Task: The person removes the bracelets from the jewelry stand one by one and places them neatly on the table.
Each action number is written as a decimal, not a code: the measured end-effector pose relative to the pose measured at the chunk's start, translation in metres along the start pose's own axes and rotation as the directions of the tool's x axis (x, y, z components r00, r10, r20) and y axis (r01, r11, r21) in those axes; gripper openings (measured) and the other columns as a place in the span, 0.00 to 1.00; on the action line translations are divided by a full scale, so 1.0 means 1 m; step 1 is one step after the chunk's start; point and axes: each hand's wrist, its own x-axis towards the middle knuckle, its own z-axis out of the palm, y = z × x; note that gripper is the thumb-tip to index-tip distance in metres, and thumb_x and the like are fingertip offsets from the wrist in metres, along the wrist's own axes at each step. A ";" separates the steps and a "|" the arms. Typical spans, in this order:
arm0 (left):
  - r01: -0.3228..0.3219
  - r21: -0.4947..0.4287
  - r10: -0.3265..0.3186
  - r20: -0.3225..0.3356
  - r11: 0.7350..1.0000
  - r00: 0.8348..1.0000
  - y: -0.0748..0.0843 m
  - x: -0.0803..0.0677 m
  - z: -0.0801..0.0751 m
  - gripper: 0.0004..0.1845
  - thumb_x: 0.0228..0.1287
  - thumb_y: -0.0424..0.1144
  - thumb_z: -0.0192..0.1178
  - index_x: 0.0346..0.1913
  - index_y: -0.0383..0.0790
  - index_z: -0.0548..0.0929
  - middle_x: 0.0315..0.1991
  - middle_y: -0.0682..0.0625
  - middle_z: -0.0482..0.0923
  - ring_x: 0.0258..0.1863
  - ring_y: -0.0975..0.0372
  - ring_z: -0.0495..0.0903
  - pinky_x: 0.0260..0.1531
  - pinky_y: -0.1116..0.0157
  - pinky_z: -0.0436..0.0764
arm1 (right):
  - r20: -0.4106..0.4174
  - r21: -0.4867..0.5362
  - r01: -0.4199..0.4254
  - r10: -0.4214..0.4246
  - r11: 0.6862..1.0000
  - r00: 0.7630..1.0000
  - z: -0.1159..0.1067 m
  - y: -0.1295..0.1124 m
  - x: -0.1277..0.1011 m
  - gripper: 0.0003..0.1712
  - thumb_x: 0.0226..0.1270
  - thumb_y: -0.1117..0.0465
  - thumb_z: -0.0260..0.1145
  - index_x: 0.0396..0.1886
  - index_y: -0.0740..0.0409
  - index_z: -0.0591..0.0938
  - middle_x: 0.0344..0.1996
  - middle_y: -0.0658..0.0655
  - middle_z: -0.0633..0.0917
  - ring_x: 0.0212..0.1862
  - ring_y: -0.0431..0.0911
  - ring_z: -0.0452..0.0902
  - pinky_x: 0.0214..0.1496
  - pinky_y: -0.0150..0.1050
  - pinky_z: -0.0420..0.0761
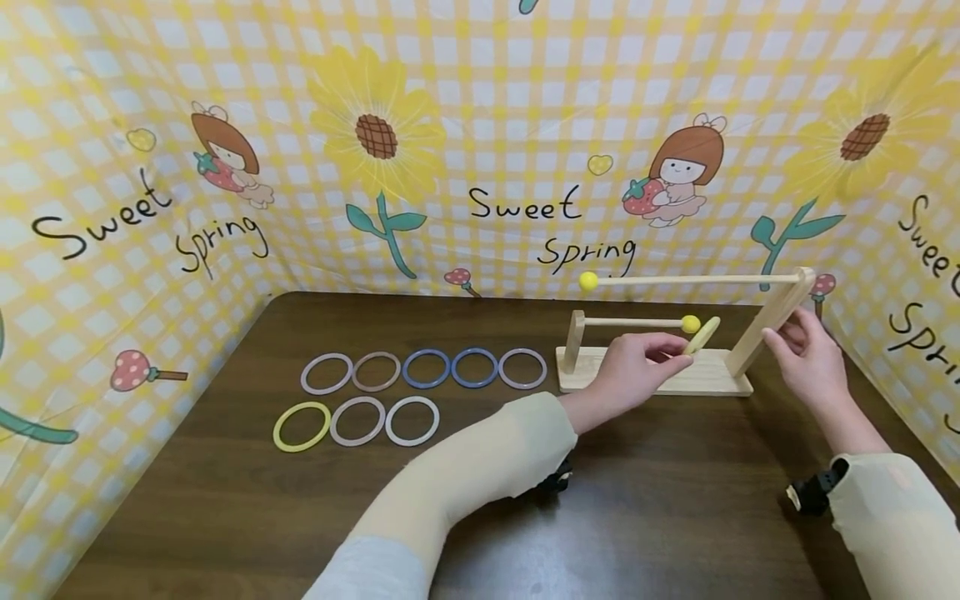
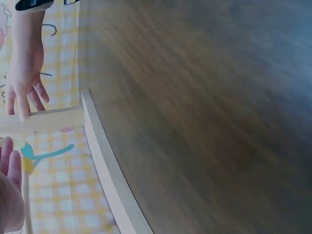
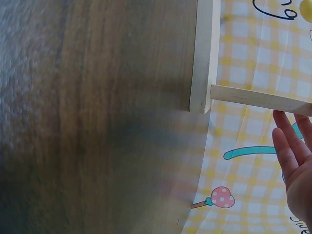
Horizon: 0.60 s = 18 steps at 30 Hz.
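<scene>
Yellow ring [image 1: 702, 335] pinched in left hand [image 1: 637, 367] at the lower peg's ball tip [image 1: 691, 323], threading step; right hand [image 1: 812, 360], fingers loosely open, steadies wooden rack [image 1: 772, 321] near the tabletop's far right corner; next needs sliding ring over ball.

Head view above; wrist views close.

The left hand [image 1: 637, 364] hides part of the yellow ring [image 1: 702, 335], so its grip stays unclear.
</scene>
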 end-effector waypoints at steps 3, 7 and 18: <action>-0.024 -0.008 0.024 0.019 1.000 1.000 0.000 -0.007 -0.010 0.10 0.64 0.39 0.66 0.46 0.41 0.88 0.34 0.56 0.85 0.29 0.81 0.74 0.28 0.79 0.75 | 0.002 0.001 0.000 0.000 1.000 1.000 0.000 -0.001 0.000 0.31 0.75 0.56 0.57 0.71 0.66 0.62 0.56 0.78 0.73 0.43 0.17 0.65 0.39 0.13 0.66; -0.067 -0.008 0.068 0.040 0.998 0.997 -0.003 -0.018 -0.025 0.10 0.64 0.38 0.66 0.47 0.41 0.87 0.34 0.57 0.85 0.30 0.79 0.75 0.25 0.77 0.75 | 0.006 -0.010 -0.009 0.010 1.000 1.000 0.000 -0.002 0.000 0.32 0.75 0.55 0.57 0.71 0.66 0.62 0.57 0.78 0.73 0.44 0.19 0.66 0.38 0.13 0.66; -0.141 -0.060 0.147 0.109 0.988 0.983 -0.004 -0.048 -0.063 0.09 0.62 0.32 0.66 0.45 0.35 0.87 0.42 0.49 0.84 0.33 0.75 0.79 0.28 0.72 0.78 | 0.012 -0.009 -0.016 0.016 1.000 1.000 0.000 -0.003 -0.001 0.32 0.75 0.55 0.56 0.71 0.65 0.61 0.57 0.78 0.73 0.46 0.21 0.67 0.38 0.13 0.66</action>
